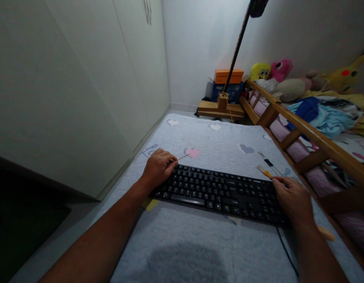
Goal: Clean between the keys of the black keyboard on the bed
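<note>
The person is handling a black keyboard (211, 192), which is lying across the middle of the scene on a pale quilted cover (176, 239). The left hand (158, 167) is curling over its left end, and the fingers are also pinching a thin white stick (183, 156) — its tip is pointing to the far right. The right hand (295, 198) is closing its fingers on the right end; whether they are also touching the brush (264, 171), I cannot tell.

The step in hand seems to be steadying or placing the keyboard. A next move of it would be calling for both ends to go evenly, without the stick slipping.

The keyboard is showing hard plastic, small square keys and a long, shiny space bar. The brush is having pale, flat bristles — beyond it, a slim tool (268, 162) with a black middle is lying. Under the near left edge, something flat and yellow (150, 204) is peeking out, and a thin cable (288, 251) is running near right.
</note>
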`<state>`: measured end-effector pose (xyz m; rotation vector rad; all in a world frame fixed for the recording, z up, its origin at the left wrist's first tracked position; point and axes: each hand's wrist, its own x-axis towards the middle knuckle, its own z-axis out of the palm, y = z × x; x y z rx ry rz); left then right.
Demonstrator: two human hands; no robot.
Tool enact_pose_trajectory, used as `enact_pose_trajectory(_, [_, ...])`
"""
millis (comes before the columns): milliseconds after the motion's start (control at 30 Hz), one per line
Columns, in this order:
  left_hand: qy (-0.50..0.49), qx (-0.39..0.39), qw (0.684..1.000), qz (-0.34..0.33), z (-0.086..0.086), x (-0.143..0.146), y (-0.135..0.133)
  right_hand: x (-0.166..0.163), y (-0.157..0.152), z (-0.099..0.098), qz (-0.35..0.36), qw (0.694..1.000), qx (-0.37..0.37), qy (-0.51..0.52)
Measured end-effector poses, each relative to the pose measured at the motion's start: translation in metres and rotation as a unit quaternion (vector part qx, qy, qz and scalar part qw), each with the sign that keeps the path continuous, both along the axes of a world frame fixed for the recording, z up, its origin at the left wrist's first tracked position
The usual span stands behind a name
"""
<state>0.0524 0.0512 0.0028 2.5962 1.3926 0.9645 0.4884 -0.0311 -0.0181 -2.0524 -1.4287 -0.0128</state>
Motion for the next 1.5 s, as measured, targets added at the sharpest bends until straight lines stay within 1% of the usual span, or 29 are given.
enact_pose_trajectory(200, [0.029,-0.004,1.000,0.003,-0.0026,0.0001,0.0012,-0.0008,-0.0004,-0.0002,0.003,1.000,0.009,0.002])
enact_pose_trajectory(533, [0.056,-0.030,0.998,-0.016,0.0037,-0.0008,-0.0008,0.0012,-0.0008,-0.0023,0.001,1.000,0.008,-0.001])
enact_pose_trajectory(700, [0.059,-0.033,0.998,-0.017,0.0031,-0.0011,-0.0002,0.0015,-0.0005,-0.0035,-0.005,1.000,0.009,-0.001])
enact_pose_trajectory(933, [0.052,-0.026,0.998,-0.003,0.0018,0.0003,-0.0004,-0.0004,-0.0008,-0.0011,-0.003,1.000,0.010,0.011])
enact_pose_trajectory(1167, [0.063,-0.036,0.997,-0.017,0.0051,-0.0007,-0.0019,0.0021,-0.0009,-0.0035,-0.007,1.000,0.004,0.010])
enact_pose_trajectory(1400, [0.059,-0.032,0.998,0.004,0.0016,0.0021,-0.0008,0.0009,-0.0011,-0.0028,-0.018,1.000,-0.003,0.018])
enact_pose_trajectory(1500, [0.064,-0.031,0.997,0.000,0.0015,0.0016,-0.0006,-0.0010,-0.0010,-0.0008,-0.020,0.999,-0.009,0.024])
